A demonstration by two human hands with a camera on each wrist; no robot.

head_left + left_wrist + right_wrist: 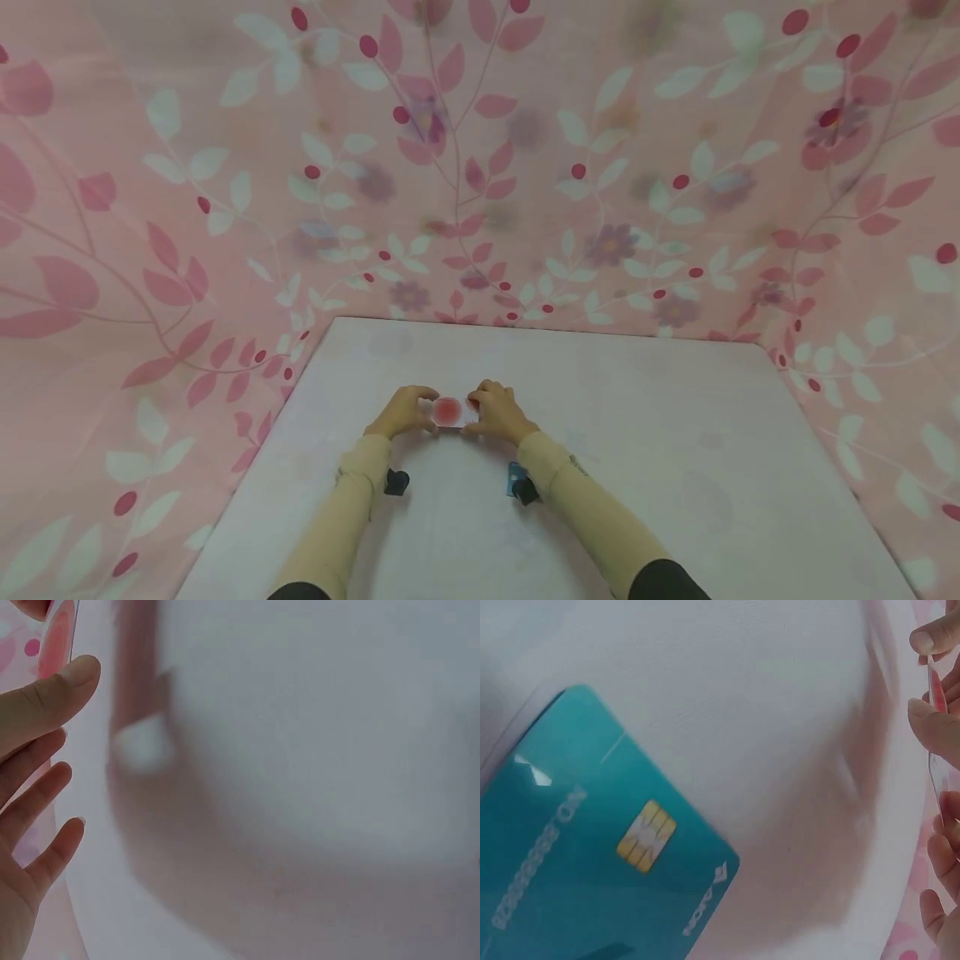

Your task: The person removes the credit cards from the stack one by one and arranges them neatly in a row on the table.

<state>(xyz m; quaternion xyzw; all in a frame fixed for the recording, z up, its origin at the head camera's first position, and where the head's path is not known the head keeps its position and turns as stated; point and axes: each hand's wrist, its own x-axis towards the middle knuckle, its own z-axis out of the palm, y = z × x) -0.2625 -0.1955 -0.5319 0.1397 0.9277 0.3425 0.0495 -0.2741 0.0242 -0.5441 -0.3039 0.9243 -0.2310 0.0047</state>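
Note:
A thin white card with a red-pink round mark [447, 410] is held between both hands over the far half of the table. My left hand [403, 414] pinches its left end, thumb [79, 673] against the near side and the other fingers spread. At the right end my right hand [501, 414] pinches it between thumb and fingers, covering part of a second red patch. Edge-on in the right wrist view, the card [937, 694] looks slightly bowed. Below my right wrist, a teal bank-style card with a gold chip [649, 836] shows, partly hidden in the head view.
The white table [675, 433] spreads out around both hands. Pink floral cloth [480, 167] rises behind it and along both sides. A small black camera sits at the left wrist [396, 482] and another at the right wrist [527, 490].

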